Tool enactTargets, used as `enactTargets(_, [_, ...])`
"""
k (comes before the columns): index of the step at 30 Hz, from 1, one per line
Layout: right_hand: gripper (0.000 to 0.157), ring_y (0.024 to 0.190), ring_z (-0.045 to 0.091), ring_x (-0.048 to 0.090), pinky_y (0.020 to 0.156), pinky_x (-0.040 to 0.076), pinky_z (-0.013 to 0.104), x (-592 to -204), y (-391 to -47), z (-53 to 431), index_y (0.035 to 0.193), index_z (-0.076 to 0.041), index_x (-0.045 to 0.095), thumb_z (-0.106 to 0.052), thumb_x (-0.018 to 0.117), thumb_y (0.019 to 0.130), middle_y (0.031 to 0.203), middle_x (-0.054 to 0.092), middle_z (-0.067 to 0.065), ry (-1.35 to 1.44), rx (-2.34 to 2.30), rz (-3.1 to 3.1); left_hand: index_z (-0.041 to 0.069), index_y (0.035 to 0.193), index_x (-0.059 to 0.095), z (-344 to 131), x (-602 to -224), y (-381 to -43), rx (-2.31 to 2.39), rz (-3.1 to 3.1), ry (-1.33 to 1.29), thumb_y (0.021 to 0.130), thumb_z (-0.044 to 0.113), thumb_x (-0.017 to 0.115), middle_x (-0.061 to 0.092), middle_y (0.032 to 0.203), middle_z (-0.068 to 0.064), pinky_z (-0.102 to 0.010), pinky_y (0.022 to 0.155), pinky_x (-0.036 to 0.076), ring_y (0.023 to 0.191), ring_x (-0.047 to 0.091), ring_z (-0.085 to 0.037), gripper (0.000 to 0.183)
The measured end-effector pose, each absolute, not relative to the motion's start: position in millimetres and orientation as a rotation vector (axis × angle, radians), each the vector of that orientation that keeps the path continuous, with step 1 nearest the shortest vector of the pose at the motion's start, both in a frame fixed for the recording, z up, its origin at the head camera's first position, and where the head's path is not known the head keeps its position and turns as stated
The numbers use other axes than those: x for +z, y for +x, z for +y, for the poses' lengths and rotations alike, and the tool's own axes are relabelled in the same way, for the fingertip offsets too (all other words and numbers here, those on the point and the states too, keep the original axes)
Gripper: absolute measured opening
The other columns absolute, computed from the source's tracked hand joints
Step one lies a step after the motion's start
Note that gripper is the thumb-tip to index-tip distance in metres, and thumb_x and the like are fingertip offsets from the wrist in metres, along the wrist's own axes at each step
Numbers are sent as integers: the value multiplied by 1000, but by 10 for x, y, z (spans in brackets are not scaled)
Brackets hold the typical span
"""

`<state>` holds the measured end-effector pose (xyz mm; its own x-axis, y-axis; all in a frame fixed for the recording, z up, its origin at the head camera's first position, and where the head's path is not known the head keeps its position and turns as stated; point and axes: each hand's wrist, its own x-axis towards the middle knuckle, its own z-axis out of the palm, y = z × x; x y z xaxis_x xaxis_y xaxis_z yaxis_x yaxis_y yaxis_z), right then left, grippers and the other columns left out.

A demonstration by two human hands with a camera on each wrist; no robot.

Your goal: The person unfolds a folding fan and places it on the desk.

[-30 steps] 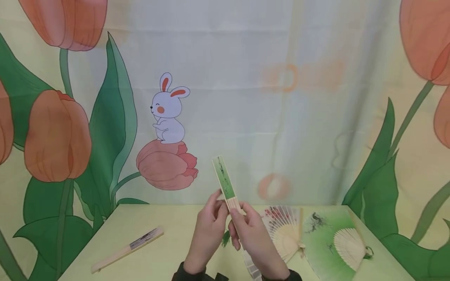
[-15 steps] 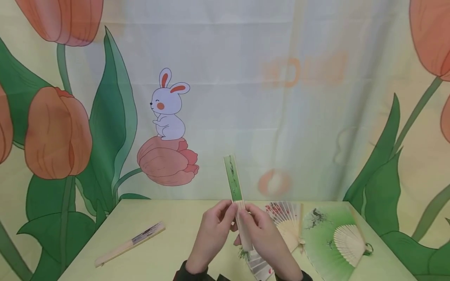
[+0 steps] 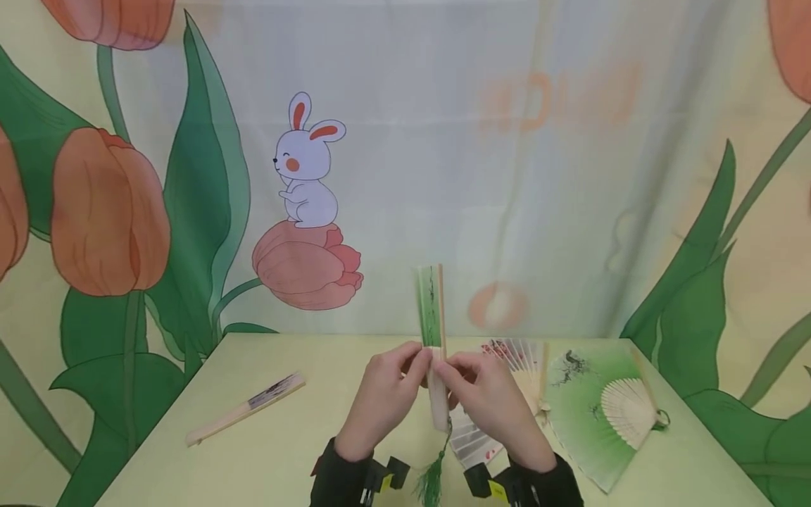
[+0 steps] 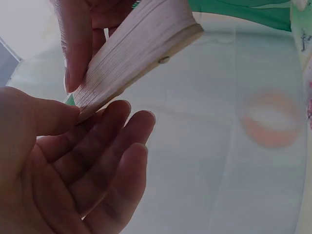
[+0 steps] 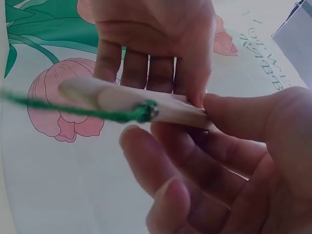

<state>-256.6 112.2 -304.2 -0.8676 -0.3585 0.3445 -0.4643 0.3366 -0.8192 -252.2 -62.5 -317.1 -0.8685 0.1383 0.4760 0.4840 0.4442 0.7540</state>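
Both hands hold a green folding fan point(image 3: 433, 310) upright in front of the body, its leaf only slightly spread at the top. My left hand point(image 3: 388, 391) pinches the left side of its pale ribs between thumb and fingers. On the opposite side my right hand point(image 3: 491, 394) pinches the outer rib. A green tassel point(image 3: 431, 480) hangs from the rivet end. In the left wrist view, the stacked ribs point(image 4: 141, 48) run up from the left thumb. The right wrist view shows the green cord point(image 5: 83, 112) tied at the rivet.
On the pale yellow table point(image 3: 272, 472), a folded fan with a dark print point(image 3: 247, 408) lies at the left. Spread out at the right are a green fan point(image 3: 586, 415) and a white fan with red flowers point(image 3: 516, 366), partly behind the right hand. A tulip-and-rabbit backdrop point(image 3: 405, 141) hangs behind.
The green fan has turned from leaning left to nearly upright and its top has spread slightly. The left hand has moved up to pinch its ribs. The tassel now hangs lower in full view.
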Motion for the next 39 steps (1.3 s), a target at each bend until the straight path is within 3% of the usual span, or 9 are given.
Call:
enactTargets(10, [23, 59, 20, 64, 61, 54, 34, -3006, -2546, 1113, 99, -10, 77, -30, 67, 94, 86, 71, 3, 649, 1697, -2459, 12, 100, 70, -653, -3110, -2492, -1427, -2358, -543, 103, 27, 51, 64, 76, 7, -28, 64, 52, 69, 62, -10, 24])
enactTargets(17, [20, 62, 23, 65, 60, 54, 34, -3002, -2561, 1070, 97, -17, 78, -34, 68, 92, 84, 71, 2, 564, 1798, -2429, 12, 98, 69, -679, -3083, -2490, -1441, -2331, -554, 104, 24, 51, 63, 73, 5, -28, 57, 50, 67, 61, -13, 22])
enactTargets(23, [22, 65, 23, 65, 61, 54, 32, -2988, -2532, 1058, 100, -10, 78, -29, 69, 92, 85, 72, 6, 519, 1887, -2374, 11, 100, 68, -670, -3096, -2498, -1472, -2309, -568, 103, 25, 51, 64, 74, 4, -28, 56, 50, 66, 60, -13, 22])
enactTargets(30, [19, 70, 22, 65, 67, 53, 32, -2982, -2547, 1021, 102, -8, 78, -22, 70, 92, 85, 72, 8, 480, 1952, -2266, 9, 107, 68, -655, -3090, -2523, -1503, -2255, -594, 102, 25, 53, 67, 82, 3, -30, 65, 53, 69, 64, -12, 23])
enactTargets(39, [26, 86, 22, 69, 75, 56, 35, -3010, -2549, 1017, 106, -5, 76, -25, 70, 92, 100, 73, 10, 439, 2039, -2211, 7, 106, 67, -636, -3110, -2504, -1511, -2247, -558, 103, 22, 53, 66, 81, 1, -29, 62, 52, 66, 64, -12, 21])
